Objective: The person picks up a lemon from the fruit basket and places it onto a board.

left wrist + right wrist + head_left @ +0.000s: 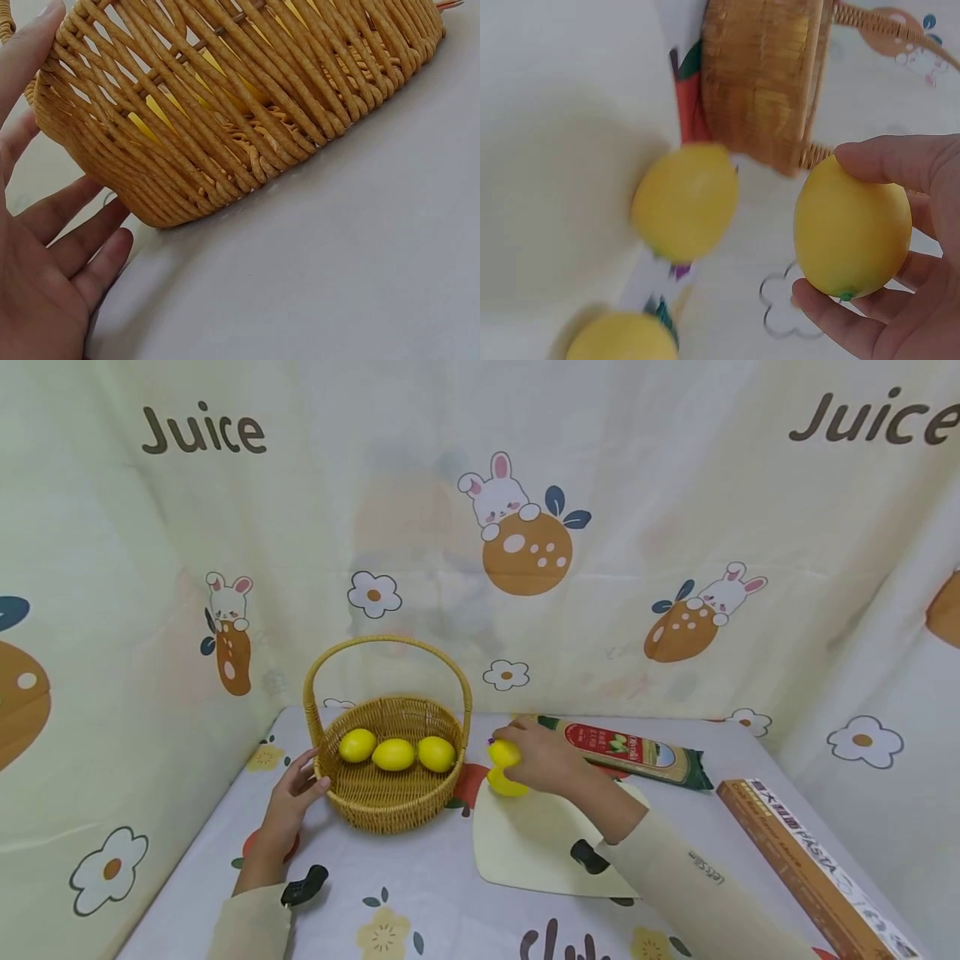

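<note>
A printed curtain (pixel 637 518) with rabbits, oranges and the word "Juice" is rising along the far, left and right sides, and a pale patterned surface (pixel 427 877) is spreading out below it. A wicker basket (pixel 384 817) with a tall arched handle is standing upright on the left part of the surface. A cream cutting board (pixel 543 856) is lying to its right, and at the far right a long brown-and-white pasta box (pixel 806 864) is slanting toward the near edge. A pasta packet (pixel 633 753) with green ends is resting beyond the cutting board. The left hand (pixel 288 802) is touching the left side of the wicker basket, its fingers spreading apart along the outside of the wall and its thumb lying near the rim. The right hand (pixel 547 762) is reaching over the far part of the cutting board, its fingers clamping round a held lemon (pixel 853 229), which is hanging clear of the board to the right of the wicker basket. Another lemon (pixel 686 202) is lying on the board's far left part, and a partly cut-off lemon (pixel 622 339) is showing in the right wrist view. Three yellow lemons (pixel 393 754) are sitting in a row inside the wicker basket.
</note>
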`<state>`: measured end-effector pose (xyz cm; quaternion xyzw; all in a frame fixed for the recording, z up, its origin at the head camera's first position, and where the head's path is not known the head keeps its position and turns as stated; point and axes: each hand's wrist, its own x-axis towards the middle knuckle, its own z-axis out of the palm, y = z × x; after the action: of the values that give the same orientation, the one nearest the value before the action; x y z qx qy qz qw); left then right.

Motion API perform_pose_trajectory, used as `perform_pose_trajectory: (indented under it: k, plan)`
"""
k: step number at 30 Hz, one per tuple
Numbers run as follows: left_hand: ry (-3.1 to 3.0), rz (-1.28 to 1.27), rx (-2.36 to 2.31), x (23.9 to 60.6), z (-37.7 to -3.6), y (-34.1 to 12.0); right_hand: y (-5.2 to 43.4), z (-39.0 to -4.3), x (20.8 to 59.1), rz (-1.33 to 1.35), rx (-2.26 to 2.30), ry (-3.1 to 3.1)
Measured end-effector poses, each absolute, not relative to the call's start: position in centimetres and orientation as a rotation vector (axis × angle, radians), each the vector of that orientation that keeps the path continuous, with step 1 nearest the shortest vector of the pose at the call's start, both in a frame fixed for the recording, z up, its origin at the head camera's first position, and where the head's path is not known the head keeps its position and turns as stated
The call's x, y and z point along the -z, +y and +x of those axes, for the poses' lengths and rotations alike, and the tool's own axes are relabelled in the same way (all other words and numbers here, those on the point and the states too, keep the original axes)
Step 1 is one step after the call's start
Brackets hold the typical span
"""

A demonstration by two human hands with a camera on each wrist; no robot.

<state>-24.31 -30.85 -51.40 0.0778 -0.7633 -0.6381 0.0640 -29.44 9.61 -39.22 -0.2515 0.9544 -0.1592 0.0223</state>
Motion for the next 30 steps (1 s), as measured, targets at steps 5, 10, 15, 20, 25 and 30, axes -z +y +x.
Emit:
perform_pose_trajectory:
  k: [5, 10, 15, 20, 25, 30]
  plan:
    - [-2.298, 0.247, 1.922, 51.5, -24.2, -30.8, 11.9, -29.7, 39.1, -0.706, 0.473, 2.971]
    - [-2.303, 0.253, 1.91, 51.6, -24.1, -30.8, 14.3, -29.9, 39.1, -0.655, 0.442, 2.99]
    - [-2.314, 0.252, 1.898, 51.5, -24.1, -30.8, 17.0, -30.5, 39.1, -0.612, 0.45, 3.001]
    - [-2.315, 0.244, 1.895, 51.5, -24.0, -30.8, 19.5, -31.2, 39.5, -0.587, 0.432, 3.011]
    - [-2.319, 0.238, 1.885, 51.4, -24.0, -30.7, 21.4, -31.5, 40.3, -0.544, 0.439, 3.022]
    - [-2.334, 0.243, 1.878, 51.2, -24.1, -30.7, 23.0, -31.4, 41.3, -0.464, 0.402, 3.04]
